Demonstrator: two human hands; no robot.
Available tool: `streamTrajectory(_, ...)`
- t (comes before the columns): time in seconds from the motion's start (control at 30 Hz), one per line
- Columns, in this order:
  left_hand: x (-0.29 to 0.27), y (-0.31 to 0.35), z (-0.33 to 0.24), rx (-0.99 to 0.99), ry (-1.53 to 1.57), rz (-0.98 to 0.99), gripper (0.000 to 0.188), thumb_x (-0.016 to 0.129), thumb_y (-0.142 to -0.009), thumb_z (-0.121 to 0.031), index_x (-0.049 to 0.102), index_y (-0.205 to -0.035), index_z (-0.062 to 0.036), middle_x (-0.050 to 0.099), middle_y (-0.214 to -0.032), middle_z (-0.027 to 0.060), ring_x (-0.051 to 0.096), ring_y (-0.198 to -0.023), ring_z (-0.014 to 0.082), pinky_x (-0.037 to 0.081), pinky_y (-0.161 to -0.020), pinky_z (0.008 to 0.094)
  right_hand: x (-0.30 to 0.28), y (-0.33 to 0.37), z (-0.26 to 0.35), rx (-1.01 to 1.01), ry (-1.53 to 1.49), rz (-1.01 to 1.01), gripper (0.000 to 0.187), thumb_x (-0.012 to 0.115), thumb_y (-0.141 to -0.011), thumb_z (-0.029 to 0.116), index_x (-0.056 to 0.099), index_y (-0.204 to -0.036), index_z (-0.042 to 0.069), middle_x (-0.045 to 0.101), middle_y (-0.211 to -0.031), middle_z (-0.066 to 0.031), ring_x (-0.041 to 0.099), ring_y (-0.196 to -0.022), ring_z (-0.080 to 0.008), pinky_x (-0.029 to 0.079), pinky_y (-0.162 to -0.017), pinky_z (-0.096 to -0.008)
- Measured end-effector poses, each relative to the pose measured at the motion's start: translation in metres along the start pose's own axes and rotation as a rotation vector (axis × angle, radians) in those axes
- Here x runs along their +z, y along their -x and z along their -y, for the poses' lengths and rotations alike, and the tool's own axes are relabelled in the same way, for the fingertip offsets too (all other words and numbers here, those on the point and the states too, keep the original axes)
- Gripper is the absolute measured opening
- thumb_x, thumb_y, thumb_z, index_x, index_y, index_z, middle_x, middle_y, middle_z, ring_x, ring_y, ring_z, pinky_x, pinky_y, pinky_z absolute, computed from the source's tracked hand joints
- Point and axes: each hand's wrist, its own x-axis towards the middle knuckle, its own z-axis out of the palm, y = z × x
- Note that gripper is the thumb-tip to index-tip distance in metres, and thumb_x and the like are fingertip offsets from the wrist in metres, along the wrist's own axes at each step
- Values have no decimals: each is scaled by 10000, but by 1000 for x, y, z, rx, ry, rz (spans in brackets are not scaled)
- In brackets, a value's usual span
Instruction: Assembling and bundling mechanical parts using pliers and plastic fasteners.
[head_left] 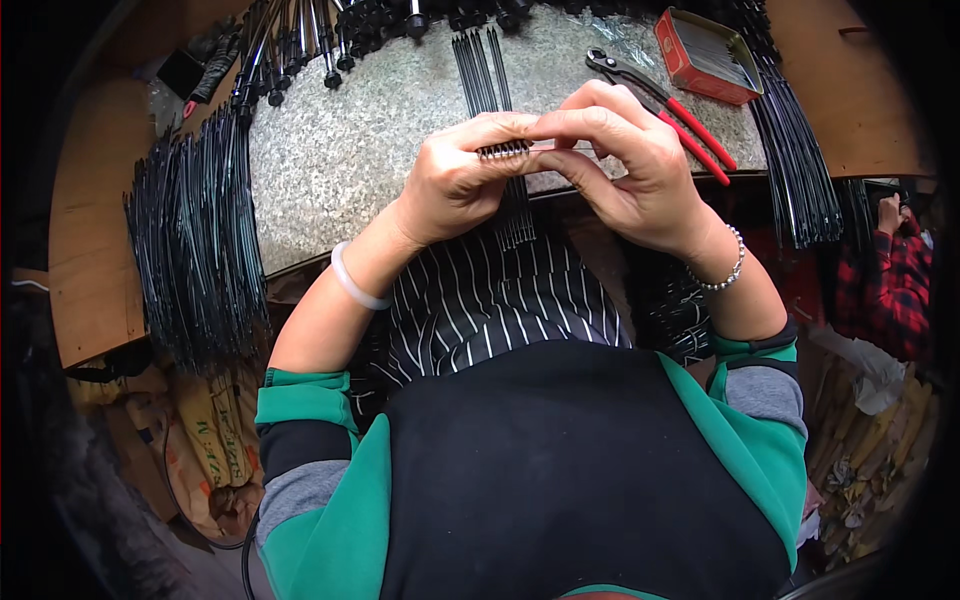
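A bundle of thin dark umbrella ribs point(516, 215) runs from the stone-patterned work surface, under my fingers, to above my lap. My left hand point(458, 178) is closed on it. A row of small toothed metal joints point(503, 150) shows between the left thumb and fingers. Beside that row, my right hand point(630, 165) makes a pinch, its fingertips meeting the left ones. A very thin line seems to run between the fingertips, too fine to make out. Farther up, the other rib ends point(480, 70) lie on the surface.
Red-handled pliers point(690, 130) lie right of my hands, near a red tin point(700, 60) of thin wires. Dark rib bundles hang over the edge at left point(195, 230) and right point(795, 150). Shafts with black ends point(330, 60) lie at the back. Another person's checked sleeve point(885, 280) shows far right.
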Motion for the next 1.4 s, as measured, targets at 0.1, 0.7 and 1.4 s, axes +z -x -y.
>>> streamTrajectory(0.1, -1, 0, -1, -27, 41, -30, 310, 596, -692, 111, 682, -936, -61, 639, -988, 171, 650, -861, 291, 533, -738, 333, -2, -3, -2, -173, 139, 63, 250, 679, -707, -6, 638, -945, 60, 548, -817, -53, 524, -686, -185, 421, -658, -270)
streamTrajectory(0.7, 2, 3, -4, -29, -1, -48, 440, 573, -629, 99, 656, -992, -135, 631, -1024, 132, 631, -895, 297, 532, -731, 342, -5, -7, 1, -278, 236, 76, 256, 655, -714, -17, 627, -957, 58, 540, -800, -57, 508, -709, -198, 412, -637, -286)
streamTrajectory(1.4, 1, 8, -7, -185, 23, 67, 297, 656, -667, -31, 639, -956, -95, 599, -1079, 138, 586, -989, 319, 503, -795, 366, 8, -13, 4, -259, 143, 79, 323, 665, -678, 39, 631, -997, 75, 528, -825, -47, 508, -662, -201, 430, -577, -277)
